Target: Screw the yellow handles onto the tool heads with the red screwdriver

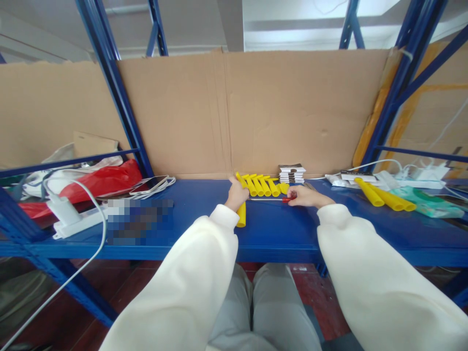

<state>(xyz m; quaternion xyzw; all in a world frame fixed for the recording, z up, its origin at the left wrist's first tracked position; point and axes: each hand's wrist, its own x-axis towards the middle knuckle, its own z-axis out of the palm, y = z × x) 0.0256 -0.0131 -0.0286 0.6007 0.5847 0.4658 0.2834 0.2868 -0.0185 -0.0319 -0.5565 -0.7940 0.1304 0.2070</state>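
Observation:
My left hand (237, 193) is closed around a yellow tapered tube (241, 217), whose wide open end points toward me. In my right hand (304, 196) is what looks like a screwdriver (285, 200), gripped by its red end. Its thin metal shaft points left and reaches close to my left hand, just above the blue shelf. Behind the shaft lies a row of several similar yellow tubes (264, 187), side by side with their open ends toward me. A small yellow piece (283, 188) sits at the right end of the row.
Stacked small white-and-black packets (291, 173) stand against the cardboard backboard (292, 107). Several more yellow tubes (387, 197) lie by a green packet (427, 202) on the right. A power strip (82, 222), its cable and a red bag (106, 181) occupy the left. Blue uprights (124, 107) frame the shelf (278, 224).

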